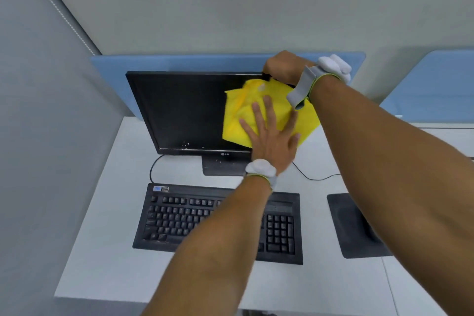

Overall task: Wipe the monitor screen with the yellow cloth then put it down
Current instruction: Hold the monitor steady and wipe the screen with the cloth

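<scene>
A black monitor stands at the back of the white desk, its screen dark, with some pale specks near the bottom edge. The yellow cloth lies crumpled against the right part of the screen. My left hand presses flat on the cloth with fingers spread, holding it to the glass. My right hand grips the monitor's top right corner from above. Both wrists wear white and grey bands.
A black keyboard sits in front of the monitor, partly under my left forearm. A dark mouse pad lies at the right. A thin black cable runs across the desk. A blue partition and grey walls close the back and left.
</scene>
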Demonstrator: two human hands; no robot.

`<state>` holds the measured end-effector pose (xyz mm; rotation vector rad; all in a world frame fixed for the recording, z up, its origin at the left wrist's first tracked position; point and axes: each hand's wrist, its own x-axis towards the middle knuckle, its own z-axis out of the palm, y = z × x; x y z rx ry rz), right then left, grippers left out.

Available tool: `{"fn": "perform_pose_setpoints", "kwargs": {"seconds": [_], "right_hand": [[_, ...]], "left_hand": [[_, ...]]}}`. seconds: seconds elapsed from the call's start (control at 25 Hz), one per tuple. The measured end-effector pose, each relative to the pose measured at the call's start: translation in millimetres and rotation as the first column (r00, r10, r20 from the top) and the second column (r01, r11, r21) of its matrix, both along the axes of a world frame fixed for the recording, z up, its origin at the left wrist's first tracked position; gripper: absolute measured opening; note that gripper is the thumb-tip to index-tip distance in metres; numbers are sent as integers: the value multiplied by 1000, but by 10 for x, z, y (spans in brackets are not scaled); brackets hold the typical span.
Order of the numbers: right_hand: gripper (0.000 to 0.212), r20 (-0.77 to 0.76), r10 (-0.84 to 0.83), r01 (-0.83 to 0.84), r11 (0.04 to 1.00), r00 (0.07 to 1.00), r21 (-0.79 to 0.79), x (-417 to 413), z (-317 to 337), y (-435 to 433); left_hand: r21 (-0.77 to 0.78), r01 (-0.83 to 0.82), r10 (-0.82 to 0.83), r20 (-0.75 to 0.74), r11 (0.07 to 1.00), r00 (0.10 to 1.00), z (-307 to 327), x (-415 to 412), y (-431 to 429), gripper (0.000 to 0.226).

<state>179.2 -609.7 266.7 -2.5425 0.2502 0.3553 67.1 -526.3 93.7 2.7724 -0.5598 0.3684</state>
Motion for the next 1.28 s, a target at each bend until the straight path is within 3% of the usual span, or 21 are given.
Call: {"fn": "perform_pose_setpoints", "kwargs": {"seconds": [0.12, 0.2, 0.24, 0.36, 0.52, 0.68, 0.92, 1.04, 1.12, 1.28], "right_hand": [[19, -10, 58, -58, 997, 998, -47, -46, -43, -18], [17, 32, 7, -9, 999, 999, 44, -116, 24, 20], [19, 54, -18, 18, 1000, 998, 12, -139, 42, 26], [33, 51, -48, 51, 998, 998, -47, -186, 52, 49], [23, 62, -60, 60, 998, 996, -3, -261, 117, 36], [14, 81, -85, 85, 996, 993, 1, -262, 121, 70], [15, 85, -54, 55, 998, 995, -6, -240, 85, 95], [15, 84, -56, 56, 998, 995, -1, -217, 76, 80], [16, 85, -72, 71, 997, 994, 9, -228, 75, 78], [16, 80, -90, 89, 996, 993, 8, -247, 74, 94]], "left_hand": [[98, 86, -90, 31, 991, 995, -109, -17, 10, 64], [107, 89, -95, 54, 990, 994, -169, 92, 286, 64], [103, 60, -65, 51, 993, 997, -201, 163, 488, 64], [57, -120, 118, 25, 991, 993, -241, 418, 1277, 63], [-103, -422, 416, -79, 901, 906, -252, 630, 2185, 70], [-233, -598, 546, -252, 767, 799, -389, 535, 2054, 75], [-241, -319, 264, -236, 916, 935, -668, 2, 666, 73], [-88, -80, 64, -178, 993, 982, -684, -290, 64, 67], [31, 29, -24, -162, 999, 987, -711, -390, -75, 68], [113, 120, -107, -116, 986, 987, -874, -270, 367, 65]]}}
